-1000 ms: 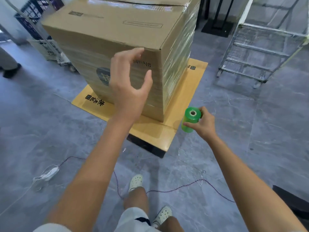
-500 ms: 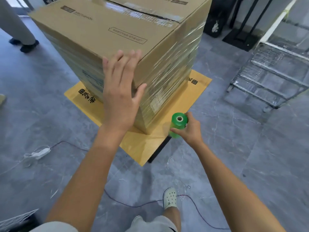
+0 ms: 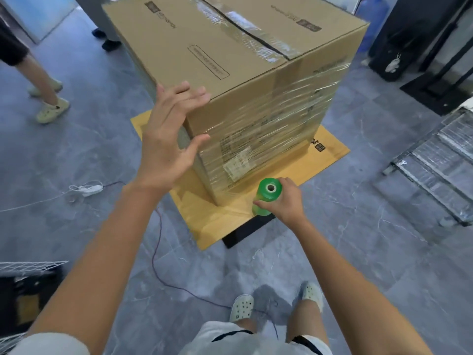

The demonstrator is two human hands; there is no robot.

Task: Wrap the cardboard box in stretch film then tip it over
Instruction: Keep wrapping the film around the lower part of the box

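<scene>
The spread-open left hand (image 3: pixel 169 142) is hovering at the cardboard box (image 3: pixel 230 73) near top corner, nearer than the right hand (image 3: pixel 288 202), which is gripping the upright stretch-film roll (image 3: pixel 266 201) at the box's five o'clock.

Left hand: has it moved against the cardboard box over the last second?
Yes. The left hand went up the cardboard box, from its side face to the near top corner, fingers spread.

Cannot read the print on the cardboard box (image 3: pixel 204 47), nor see its near corner behind the left hand (image 3: pixel 166 142), nor the fingers of the right hand (image 3: pixel 288 201) behind the film roll (image 3: pixel 267 199).
</scene>
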